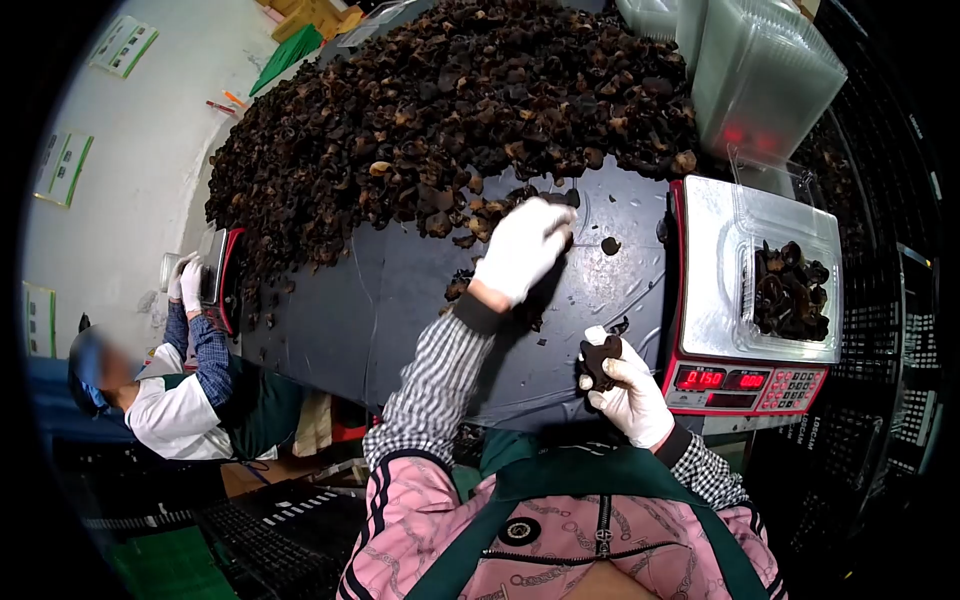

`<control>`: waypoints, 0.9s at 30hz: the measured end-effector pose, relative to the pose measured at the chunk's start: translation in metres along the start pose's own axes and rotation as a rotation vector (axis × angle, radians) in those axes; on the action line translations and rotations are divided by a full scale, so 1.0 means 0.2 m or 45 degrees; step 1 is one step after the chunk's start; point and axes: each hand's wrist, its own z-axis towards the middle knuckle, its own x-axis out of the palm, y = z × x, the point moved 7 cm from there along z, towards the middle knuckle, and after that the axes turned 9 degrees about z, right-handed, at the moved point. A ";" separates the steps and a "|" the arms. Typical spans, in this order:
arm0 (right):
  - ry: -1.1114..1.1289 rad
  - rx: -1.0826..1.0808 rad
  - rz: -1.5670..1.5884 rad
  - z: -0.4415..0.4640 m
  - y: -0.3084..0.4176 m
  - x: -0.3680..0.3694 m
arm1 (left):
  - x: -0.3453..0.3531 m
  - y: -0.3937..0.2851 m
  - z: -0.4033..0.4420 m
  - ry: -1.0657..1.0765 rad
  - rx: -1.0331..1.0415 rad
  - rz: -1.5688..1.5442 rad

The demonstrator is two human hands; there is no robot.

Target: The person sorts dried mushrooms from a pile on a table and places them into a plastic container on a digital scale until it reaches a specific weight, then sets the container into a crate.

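My left hand point(522, 250), in a white glove, reaches over the near edge of a big heap of dark dried wood ear mushrooms point(450, 110). Its fingers are bent together at a dark wood ear mushroom point(570, 198), partly hidden by the glove. Closer to my body, my right hand point(632, 395), also gloved in white, pinches another wood ear mushroom point(600, 362) between thumb and fingers. To its right, a clear plastic box point(748, 290) with several wood ears point(790, 290) rests on a red scale point(750, 375), whose display reads 0.150.
Tall stacks of clear plastic boxes point(765, 80) stand behind the scale. Loose bits, such as a small dark piece point(611, 245), lie on the dark tabletop point(400, 310). At the left, a co-worker point(190, 390) in white gloves works beside a second red scale point(230, 280).
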 end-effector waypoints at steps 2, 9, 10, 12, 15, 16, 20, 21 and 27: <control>0.044 0.023 -0.016 -0.01 -0.01 0.02 | 0.08 0.04 0.14 -0.234 0.072 0.412; 0.062 0.077 -0.036 -0.04 -0.01 0.04 | 0.39 0.00 0.19 -0.153 0.191 0.405; 0.060 0.079 -0.043 -0.04 -0.01 0.04 | 0.36 0.01 0.22 -0.171 0.187 0.431; 0.044 0.111 -0.045 -0.04 -0.01 0.03 | 0.20 0.08 0.21 -0.322 0.041 0.491; 0.033 0.152 -0.069 -0.04 -0.02 0.04 | 0.13 0.32 0.21 -0.249 -0.172 0.596; 0.032 0.164 -0.080 -0.04 -0.02 0.05 | 0.14 0.36 0.22 -0.131 -0.172 0.567; 0.050 0.171 -0.129 -0.05 -0.02 0.08 | 0.17 0.43 0.25 -0.097 -0.067 0.423; 0.049 0.171 -0.139 -0.06 -0.02 0.07 | 0.16 0.42 0.25 -0.084 -0.086 0.358; 0.100 0.173 -0.117 -0.07 0.00 0.06 | 0.12 0.14 0.07 0.051 0.095 0.029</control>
